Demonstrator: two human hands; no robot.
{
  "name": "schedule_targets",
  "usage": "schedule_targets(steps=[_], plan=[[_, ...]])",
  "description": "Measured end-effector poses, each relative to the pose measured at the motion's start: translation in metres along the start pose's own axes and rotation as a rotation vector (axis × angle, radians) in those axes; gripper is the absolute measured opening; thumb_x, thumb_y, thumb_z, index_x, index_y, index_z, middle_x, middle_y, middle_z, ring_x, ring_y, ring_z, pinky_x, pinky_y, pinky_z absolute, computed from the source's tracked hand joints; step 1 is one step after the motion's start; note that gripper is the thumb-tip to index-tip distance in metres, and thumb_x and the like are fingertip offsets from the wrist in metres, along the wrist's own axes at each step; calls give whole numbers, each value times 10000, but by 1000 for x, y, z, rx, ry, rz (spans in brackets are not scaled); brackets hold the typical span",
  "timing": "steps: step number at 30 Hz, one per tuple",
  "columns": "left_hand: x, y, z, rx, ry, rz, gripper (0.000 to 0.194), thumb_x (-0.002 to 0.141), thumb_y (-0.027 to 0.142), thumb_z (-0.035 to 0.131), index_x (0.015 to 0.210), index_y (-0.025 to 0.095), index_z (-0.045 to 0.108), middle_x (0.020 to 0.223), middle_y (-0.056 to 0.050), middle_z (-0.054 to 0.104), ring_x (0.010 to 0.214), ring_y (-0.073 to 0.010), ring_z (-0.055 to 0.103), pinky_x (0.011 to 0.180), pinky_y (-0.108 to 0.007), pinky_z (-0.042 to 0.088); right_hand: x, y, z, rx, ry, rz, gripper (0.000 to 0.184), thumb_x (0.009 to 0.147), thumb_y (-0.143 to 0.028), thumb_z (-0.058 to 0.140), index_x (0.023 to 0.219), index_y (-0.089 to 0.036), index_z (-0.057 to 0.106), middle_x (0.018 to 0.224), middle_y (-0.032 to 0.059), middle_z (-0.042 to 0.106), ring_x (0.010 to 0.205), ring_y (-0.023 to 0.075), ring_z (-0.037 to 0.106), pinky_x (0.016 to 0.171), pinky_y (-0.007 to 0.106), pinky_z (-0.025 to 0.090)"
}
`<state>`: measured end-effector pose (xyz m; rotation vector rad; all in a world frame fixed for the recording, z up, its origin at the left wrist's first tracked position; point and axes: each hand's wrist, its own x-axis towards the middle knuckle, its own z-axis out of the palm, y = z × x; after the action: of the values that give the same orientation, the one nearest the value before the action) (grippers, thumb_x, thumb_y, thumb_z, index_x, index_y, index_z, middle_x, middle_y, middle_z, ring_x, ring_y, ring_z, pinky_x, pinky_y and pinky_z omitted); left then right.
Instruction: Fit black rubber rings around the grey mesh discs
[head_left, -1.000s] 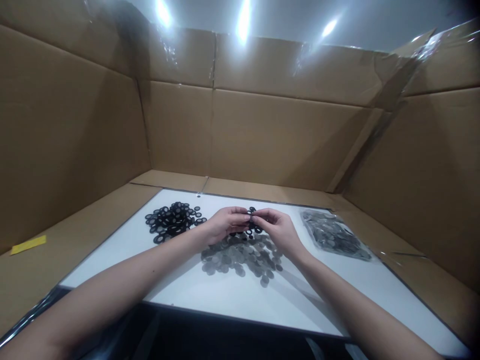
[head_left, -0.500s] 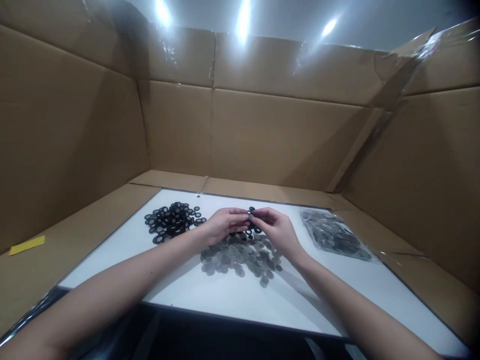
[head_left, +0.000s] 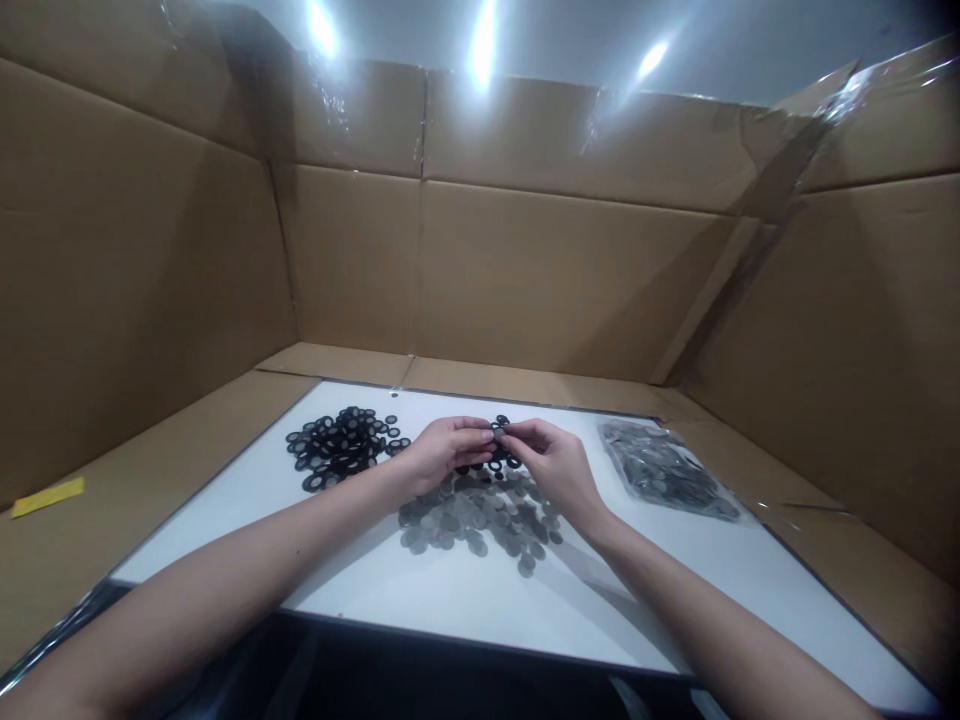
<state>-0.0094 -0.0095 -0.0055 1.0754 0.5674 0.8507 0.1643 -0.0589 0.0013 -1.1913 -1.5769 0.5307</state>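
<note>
My left hand (head_left: 450, 450) and my right hand (head_left: 551, 455) meet over the middle of the white board, fingertips pinched on a small dark ring (head_left: 498, 432) with a grey disc at its centre. Whether the disc sits fully inside the ring is too small to tell. Behind and below the fingertips lie several black rings (head_left: 513, 462). Nearer to me spreads a loose pile of thin grey discs (head_left: 480, 515), partly under both hands. Left of my left hand is a heap of black rings with grey centres (head_left: 341, 445).
A clear plastic bag of grey discs (head_left: 671, 470) lies on the right of the white board (head_left: 420, 600). Cardboard walls (head_left: 555, 270) stand on the left, back and right. A yellow strip (head_left: 48, 497) lies on the cardboard at far left.
Both hands stay in nearly the same place, with the fingertips shifted slightly around the small ring. The whole view has moved a little; the piles look the same.
</note>
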Motion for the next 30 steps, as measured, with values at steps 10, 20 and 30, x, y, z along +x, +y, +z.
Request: schedule_targets(steps=[10, 20, 30], plan=[[1, -8, 8, 14, 103, 80, 307, 679, 201, 732, 929, 114, 576, 925, -115, 672, 878, -180, 655, 895, -325, 499, -5, -6, 1, -197, 94, -87, 164, 782, -348, 586, 878, -264, 688, 869, 25, 706, 775, 218, 652, 753, 347, 490], [4, -12, 5, 104, 116, 75, 343, 667, 246, 744, 929, 115, 566, 941, -136, 670, 869, -208, 661, 887, -350, 498, 7, 8, -1, 287, -108, 343, 284, 693, -401, 670, 828, -152, 653, 766, 61, 667, 739, 189, 637, 587, 274, 541], [2, -4, 4, 22, 77, 23, 245, 707, 188, 697, 925, 131, 601, 876, -76, 661, 819, -146, 649, 856, -314, 516, 13, -10, -15, 425, 12, 363, 308, 665, -400, 705, 833, -167, 596, 794, 62, 650, 658, 159, 625, 528, 262, 556]])
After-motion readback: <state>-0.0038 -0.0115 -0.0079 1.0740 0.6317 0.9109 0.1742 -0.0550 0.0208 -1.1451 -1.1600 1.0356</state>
